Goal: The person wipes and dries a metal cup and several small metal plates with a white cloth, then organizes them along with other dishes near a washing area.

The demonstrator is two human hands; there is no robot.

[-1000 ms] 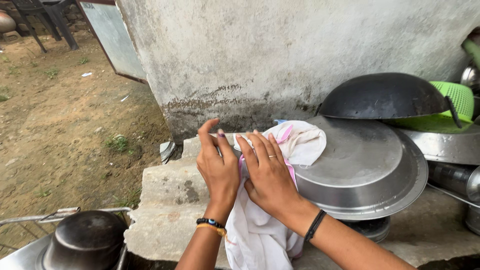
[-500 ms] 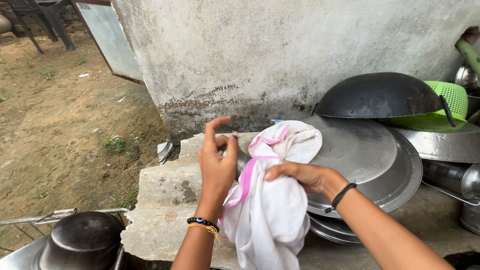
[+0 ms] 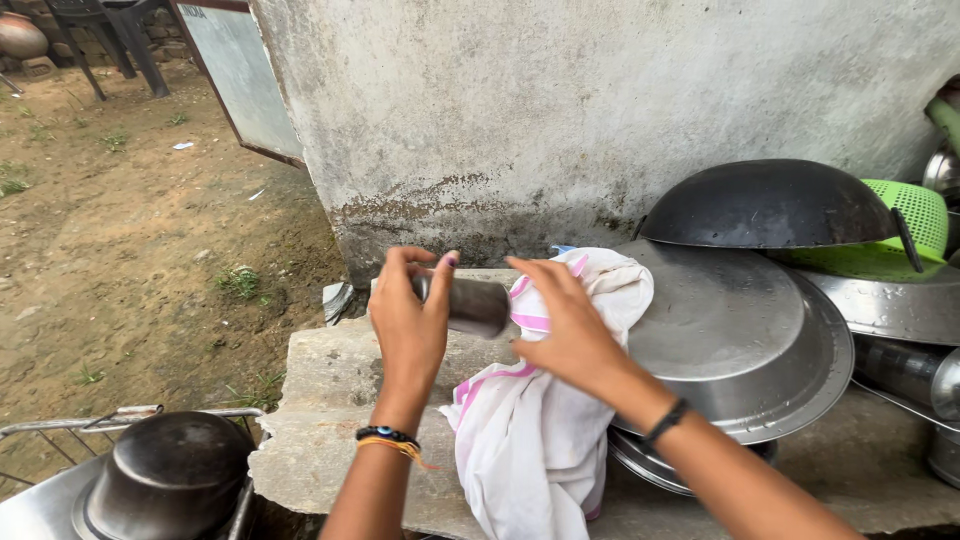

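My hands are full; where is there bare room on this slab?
Bare slab lies left of the white cloth, between the left hand and the dark pot. Right of the cloth, the steel basin and dark wok crowd it.

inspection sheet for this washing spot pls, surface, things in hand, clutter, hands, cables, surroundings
surface: rough concrete slab, bare at its left end.
job's things: steel tumbler held on its side above the slab; white cloth with pink stripes draped over the slab edge.
clutter: large steel basin upside down on other vessels, dark wok inverted above it, green plastic basket behind, dark pot on a wire rack at lower left.
hands: left hand grips the tumbler; right hand holds the cloth beside the tumbler's open end.
cables: nothing seen.
surroundings: stained plaster wall, bare dirt yard with sparse grass.
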